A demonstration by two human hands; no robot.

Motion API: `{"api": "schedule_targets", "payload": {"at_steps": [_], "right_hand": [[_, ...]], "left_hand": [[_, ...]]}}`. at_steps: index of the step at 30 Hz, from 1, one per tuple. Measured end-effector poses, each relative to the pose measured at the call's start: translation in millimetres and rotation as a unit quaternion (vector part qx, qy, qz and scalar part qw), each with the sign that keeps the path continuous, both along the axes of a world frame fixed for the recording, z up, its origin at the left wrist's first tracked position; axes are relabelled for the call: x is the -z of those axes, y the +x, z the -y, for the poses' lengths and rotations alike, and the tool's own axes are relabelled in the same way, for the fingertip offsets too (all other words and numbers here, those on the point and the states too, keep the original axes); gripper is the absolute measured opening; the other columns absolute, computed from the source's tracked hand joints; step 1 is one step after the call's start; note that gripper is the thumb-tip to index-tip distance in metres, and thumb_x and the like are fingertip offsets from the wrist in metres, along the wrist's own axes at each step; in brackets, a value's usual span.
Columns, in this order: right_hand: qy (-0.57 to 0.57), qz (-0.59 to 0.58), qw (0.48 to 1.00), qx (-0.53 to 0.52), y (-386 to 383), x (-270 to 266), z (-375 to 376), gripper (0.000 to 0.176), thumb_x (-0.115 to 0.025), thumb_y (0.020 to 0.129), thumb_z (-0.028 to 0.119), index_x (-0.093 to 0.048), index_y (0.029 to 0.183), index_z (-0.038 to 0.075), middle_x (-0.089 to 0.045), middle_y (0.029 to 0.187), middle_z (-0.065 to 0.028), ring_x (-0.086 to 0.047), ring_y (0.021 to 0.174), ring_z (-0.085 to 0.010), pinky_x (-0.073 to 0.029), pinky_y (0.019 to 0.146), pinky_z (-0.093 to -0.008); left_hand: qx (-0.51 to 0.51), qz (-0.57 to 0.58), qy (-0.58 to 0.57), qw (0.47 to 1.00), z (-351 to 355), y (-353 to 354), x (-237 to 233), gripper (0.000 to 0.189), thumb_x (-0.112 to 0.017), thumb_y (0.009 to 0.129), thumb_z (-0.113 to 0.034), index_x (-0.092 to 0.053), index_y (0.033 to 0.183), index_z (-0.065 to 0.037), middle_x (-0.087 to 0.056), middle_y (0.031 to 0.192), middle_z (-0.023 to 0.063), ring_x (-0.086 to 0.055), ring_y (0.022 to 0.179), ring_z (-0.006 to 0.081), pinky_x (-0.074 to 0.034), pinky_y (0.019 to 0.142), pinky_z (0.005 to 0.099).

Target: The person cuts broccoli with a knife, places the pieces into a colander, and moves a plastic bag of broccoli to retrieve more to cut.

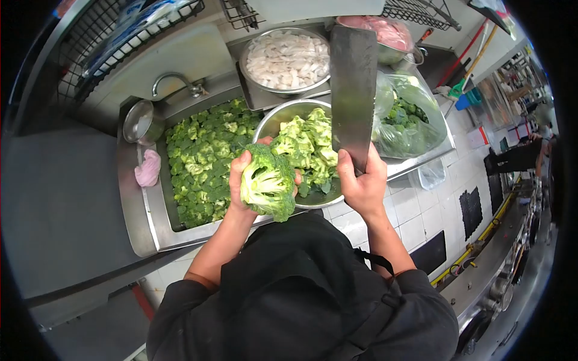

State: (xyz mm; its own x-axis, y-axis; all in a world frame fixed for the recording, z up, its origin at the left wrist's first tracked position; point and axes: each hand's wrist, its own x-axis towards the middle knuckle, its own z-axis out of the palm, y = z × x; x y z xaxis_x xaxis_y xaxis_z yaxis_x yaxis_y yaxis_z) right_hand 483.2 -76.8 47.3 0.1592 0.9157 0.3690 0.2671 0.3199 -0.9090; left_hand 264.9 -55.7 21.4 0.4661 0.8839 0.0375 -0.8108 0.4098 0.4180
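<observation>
My left hand (pixel 241 180) is wrapped round a large broccoli head (pixel 268 185), its pale cut stems facing up. My right hand (pixel 364 183) grips a wide cleaver (pixel 353 90), the dark blade pointing away from me. Beneath and beyond both hands sits a metal bowl (pixel 265 123) with broccoli pieces (pixel 304 141) in it. To the left, a sink (pixel 161 204) holds many broccoli florets (pixel 208 156). A clear plastic bag (pixel 415 135) with more broccoli lies right of the cleaver.
A bowl of pale sliced food (pixel 289 59) stands behind, and pink meat (pixel 379 33) at the back right. By the faucet (pixel 174 77) are a small metal pot (pixel 143 122) and a pink cloth (pixel 147 168). Another person (pixel 524 155) stands far right.
</observation>
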Motion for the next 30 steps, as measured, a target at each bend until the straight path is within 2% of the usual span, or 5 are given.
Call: {"api": "schedule_targets", "payload": {"at_steps": [13,17,22,27,30], "right_hand": [[-0.116,-0.035,0.988,-0.091,-31.2,-0.4,-5.3,0.02,-0.062,0.094,0.003,-0.063,0.113,-0.003,-0.065,0.082,-0.0002,-0.056,0.07,-0.0049,-0.047,0.065,-0.0226],[-0.1,-0.086,0.984,-0.123,-51.6,-8.3,-4.7,0.019,-0.063,0.094,0.003,-0.063,0.112,-0.003,-0.066,0.086,-0.0005,-0.056,0.073,-0.005,-0.047,0.066,-0.0222],[0.047,0.015,0.991,-0.128,-62.4,-15.3,-6.9,0.019,-0.067,0.089,0.003,-0.063,0.107,-0.003,-0.068,0.079,-0.0049,-0.06,0.064,-0.008,-0.047,0.058,-0.0236],[0.237,0.182,0.947,-0.12,-65.4,-25.9,-9.1,0.03,-0.071,0.072,-0.003,-0.063,0.101,-0.002,-0.063,0.073,-0.0096,-0.061,0.055,-0.0215,-0.048,0.051,-0.0311],[0.272,0.235,0.922,-0.14,-67.0,-30.1,-9.3,0.039,-0.078,0.067,0.005,-0.064,0.103,0.0,-0.057,0.073,-0.0068,-0.06,0.06,-0.023,-0.048,0.053,-0.0337]], "left_hand": [[-0.089,-0.018,-0.066,0.994,23.0,-42.0,15.1,0.065,-0.044,0.098,-0.058,-0.046,0.143,-0.012,-0.058,0.131,0.0131,-0.063,0.098,0.038,-0.054,0.072,0.0502],[-0.09,0.061,-0.025,0.994,29.7,-41.3,6.6,0.07,-0.043,0.098,-0.054,-0.038,0.146,-0.004,-0.058,0.127,0.0231,-0.068,0.097,0.0402,-0.06,0.074,0.0507],[-0.094,0.057,0.001,0.994,31.4,-43.4,3.2,0.07,-0.046,0.097,-0.053,-0.038,0.145,-0.003,-0.058,0.127,0.0246,-0.068,0.098,0.0404,-0.059,0.076,0.0503],[-0.186,-0.241,0.129,0.944,35.0,-48.8,-8.0,0.064,-0.058,0.093,-0.043,-0.048,0.136,0.004,-0.057,0.13,0.0238,-0.069,0.097,0.0336,-0.058,0.085,0.0426],[-0.265,-0.247,0.128,0.923,32.5,-40.6,4.9,0.065,-0.066,0.09,-0.043,-0.053,0.132,0.004,-0.06,0.128,0.0169,-0.065,0.107,0.0255,-0.052,0.096,0.0404]]}}
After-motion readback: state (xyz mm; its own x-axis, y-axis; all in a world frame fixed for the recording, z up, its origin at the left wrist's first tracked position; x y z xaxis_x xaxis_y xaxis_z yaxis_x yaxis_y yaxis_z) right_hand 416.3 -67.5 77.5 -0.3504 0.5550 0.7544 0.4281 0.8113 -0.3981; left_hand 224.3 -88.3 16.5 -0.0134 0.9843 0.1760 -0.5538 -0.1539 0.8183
